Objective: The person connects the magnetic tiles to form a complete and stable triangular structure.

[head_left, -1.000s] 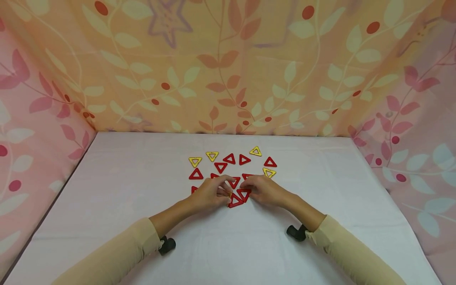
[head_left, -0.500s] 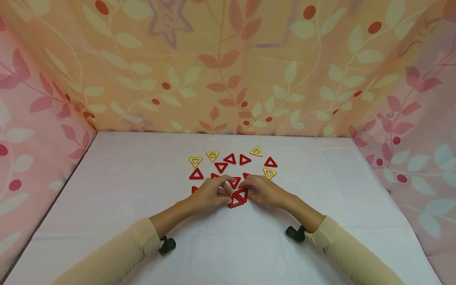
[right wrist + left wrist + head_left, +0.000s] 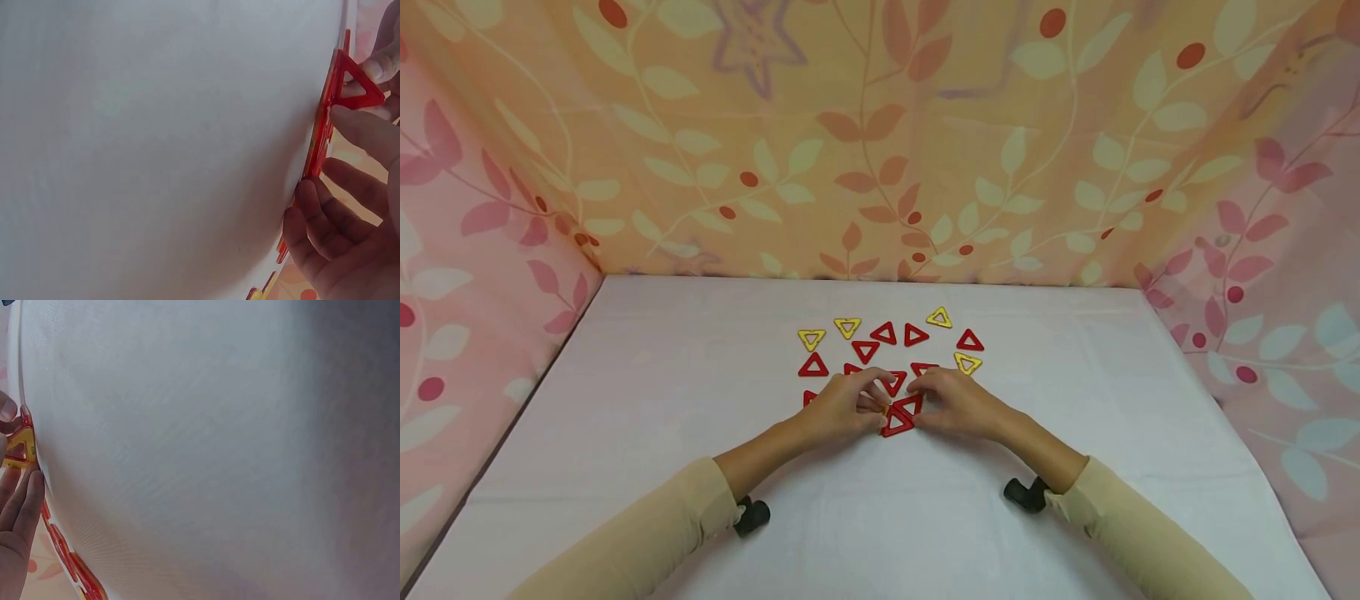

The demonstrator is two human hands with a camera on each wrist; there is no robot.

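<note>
My left hand point(image 3: 842, 407) holds a yellow triangle tile point(image 3: 20, 449) between thumb and fingers; in the left wrist view it stands on edge, with red beside it. A red triangle tile point(image 3: 365, 94) stands tilted up by the left thumb in the right wrist view. Beside that hand, in the head view, a red triangle tile point(image 3: 897, 431) adjoins another red triangle tile point(image 3: 915, 402). My right hand point(image 3: 961, 402) is at the second one's right side, thumb and index finger apart and touching or very near its edge. Its other fingers are relaxed.
Several red triangle tiles point(image 3: 865, 358) and yellow triangle tiles point(image 3: 812, 347) lie scattered on the white tabletop point(image 3: 700, 358) beyond the hands. Some are partly hidden by the hands. A patterned cloth point(image 3: 865, 125) rises behind the table.
The right hand has slid one red tile left, against the red tile beside the left hand. Its thumb and index finger have since spread slightly. The left hand stays in place.
</note>
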